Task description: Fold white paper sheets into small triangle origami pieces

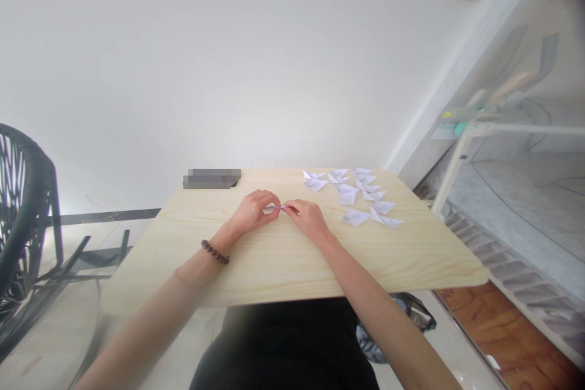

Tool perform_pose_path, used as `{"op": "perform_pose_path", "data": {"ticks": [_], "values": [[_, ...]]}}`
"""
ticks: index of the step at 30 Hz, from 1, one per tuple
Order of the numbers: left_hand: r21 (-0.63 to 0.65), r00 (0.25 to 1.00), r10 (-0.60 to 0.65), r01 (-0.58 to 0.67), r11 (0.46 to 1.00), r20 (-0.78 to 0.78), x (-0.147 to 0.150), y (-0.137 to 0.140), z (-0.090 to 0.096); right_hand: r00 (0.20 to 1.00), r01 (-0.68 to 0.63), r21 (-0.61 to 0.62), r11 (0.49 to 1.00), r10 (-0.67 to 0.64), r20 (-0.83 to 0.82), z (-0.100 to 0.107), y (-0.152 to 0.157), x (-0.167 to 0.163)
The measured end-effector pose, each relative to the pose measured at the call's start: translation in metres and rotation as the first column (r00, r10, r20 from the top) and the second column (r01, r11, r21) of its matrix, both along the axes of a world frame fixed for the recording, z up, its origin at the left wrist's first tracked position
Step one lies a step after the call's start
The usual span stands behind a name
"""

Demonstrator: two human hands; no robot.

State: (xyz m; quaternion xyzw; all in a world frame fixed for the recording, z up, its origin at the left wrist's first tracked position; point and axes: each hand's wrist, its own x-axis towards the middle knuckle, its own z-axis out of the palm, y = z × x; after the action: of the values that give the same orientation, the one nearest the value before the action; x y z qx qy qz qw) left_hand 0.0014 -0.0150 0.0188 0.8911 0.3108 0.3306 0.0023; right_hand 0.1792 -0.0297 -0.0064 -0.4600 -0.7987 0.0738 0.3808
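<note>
Between my two hands, over the middle of the table [283, 268], is a small piece of folded white paper [270, 208], mostly hidden by fingers. My left hand [256, 212] pinches it with thumb and forefinger, and a dark beaded bracelet [214, 251] circles that wrist. From the other side my right hand [305, 214] pinches the paper's right end. The fingertips of both hands almost meet. Right of my hands lie several folded white paper boats, among them a near one [355, 217] and one at the right end of the group [386, 219].
A dark flat object [211, 178], blurred out, lies at the table's back left. Behind the table rises a white wall [256, 61]. A black woven chair [27, 207] stands at left, a white metal frame [454, 170] at right. A bag [414, 311] sits below the table.
</note>
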Motion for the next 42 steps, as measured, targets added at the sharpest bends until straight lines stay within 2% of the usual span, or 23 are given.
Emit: {"op": "perform_pose_path", "data": {"ticks": [26,42], "values": [[0.045,1.0,0.001,-0.001,0.999,-0.005,0.0024,0.0012,-0.0022,1.0,-0.003,-0.009,1.0,0.003,0.025,0.0009,-0.0008,-0.001],[0.02,1.0,-0.019,0.019,1.0,-0.023,0.002,0.0013,-0.0037,0.999,-0.022,0.001,1.0,0.022,0.048,0.0012,-0.0017,-0.0004]]}}
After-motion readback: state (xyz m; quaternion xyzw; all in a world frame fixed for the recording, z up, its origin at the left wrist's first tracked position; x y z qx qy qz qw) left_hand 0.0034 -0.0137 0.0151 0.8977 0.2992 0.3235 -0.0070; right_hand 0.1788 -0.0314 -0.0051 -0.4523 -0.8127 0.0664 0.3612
